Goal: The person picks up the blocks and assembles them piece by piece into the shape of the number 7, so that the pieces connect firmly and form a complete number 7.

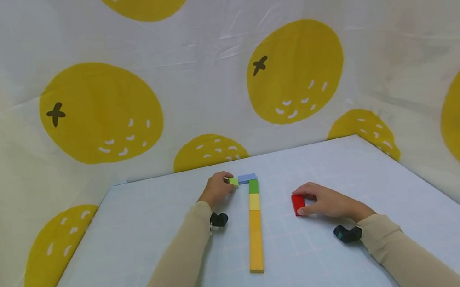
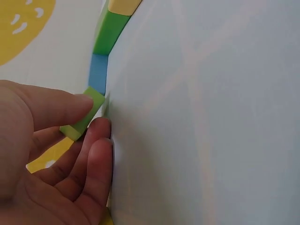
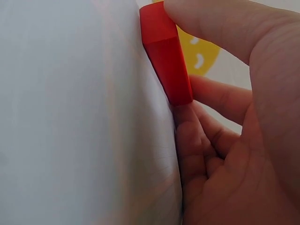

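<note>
My left hand [image 1: 219, 188] pinches a light green block [image 2: 83, 115] between thumb and fingers, just left of a blue block [image 1: 247, 179]. That blue block lies crosswise at the far end of a straight row: a dark green block [image 1: 253, 186], a pale yellow block [image 1: 254, 201] and a long orange-yellow stretch [image 1: 255, 241] running toward me. To the right of the row, my right hand [image 1: 329, 201] grips a red block [image 1: 298, 205] by its two ends, thumb on the near end. In the right wrist view the red block [image 3: 166, 56] is at the table surface.
A pale checked cloth covers the table [image 1: 162, 261]. Behind it hangs a white curtain [image 1: 203, 86] printed with large yellow fruit, close to the table's far edge. Each wrist carries a small black camera, one of them the right camera [image 1: 348, 234].
</note>
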Action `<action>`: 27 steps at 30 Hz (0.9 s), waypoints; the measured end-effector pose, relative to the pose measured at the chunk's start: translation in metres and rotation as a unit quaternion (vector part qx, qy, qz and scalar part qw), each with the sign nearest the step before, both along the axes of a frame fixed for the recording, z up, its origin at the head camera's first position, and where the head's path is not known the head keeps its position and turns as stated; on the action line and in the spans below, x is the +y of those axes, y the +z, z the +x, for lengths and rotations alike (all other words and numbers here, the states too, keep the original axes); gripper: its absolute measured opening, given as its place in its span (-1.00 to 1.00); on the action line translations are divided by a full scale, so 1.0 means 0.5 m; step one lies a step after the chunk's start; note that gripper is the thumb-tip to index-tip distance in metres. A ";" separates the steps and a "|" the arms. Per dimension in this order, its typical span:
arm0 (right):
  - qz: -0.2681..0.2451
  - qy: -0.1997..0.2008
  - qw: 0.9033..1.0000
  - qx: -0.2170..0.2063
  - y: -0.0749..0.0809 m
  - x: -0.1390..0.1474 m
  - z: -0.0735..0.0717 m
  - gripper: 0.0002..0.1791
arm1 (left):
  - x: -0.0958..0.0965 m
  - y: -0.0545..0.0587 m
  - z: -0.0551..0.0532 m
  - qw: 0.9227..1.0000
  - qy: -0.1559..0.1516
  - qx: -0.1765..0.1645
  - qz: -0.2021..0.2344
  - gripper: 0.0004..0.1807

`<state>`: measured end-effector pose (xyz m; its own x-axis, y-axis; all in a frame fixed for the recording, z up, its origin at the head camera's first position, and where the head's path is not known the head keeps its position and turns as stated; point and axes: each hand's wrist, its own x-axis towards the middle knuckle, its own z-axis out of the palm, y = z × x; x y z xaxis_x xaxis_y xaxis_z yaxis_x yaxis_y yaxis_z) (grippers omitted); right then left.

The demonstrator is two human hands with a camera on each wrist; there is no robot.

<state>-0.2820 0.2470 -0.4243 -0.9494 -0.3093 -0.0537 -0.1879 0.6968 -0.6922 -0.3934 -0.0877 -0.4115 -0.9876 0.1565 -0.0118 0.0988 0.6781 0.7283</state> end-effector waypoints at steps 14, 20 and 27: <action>-0.005 -0.007 1.000 -0.005 -0.006 -0.003 -0.004 -0.23 | 0.008 0.000 0.008 0.999 0.002 0.039 -0.035 -0.61; 0.003 -0.011 1.000 -0.003 -0.017 -0.003 -0.004 -0.21 | 0.006 -0.009 0.003 0.998 -0.001 0.042 -0.048 -0.61; 0.008 -0.013 1.000 0.002 -0.014 -0.003 -0.004 -0.21 | 0.006 -0.006 -0.002 0.998 0.002 0.039 -0.054 -0.65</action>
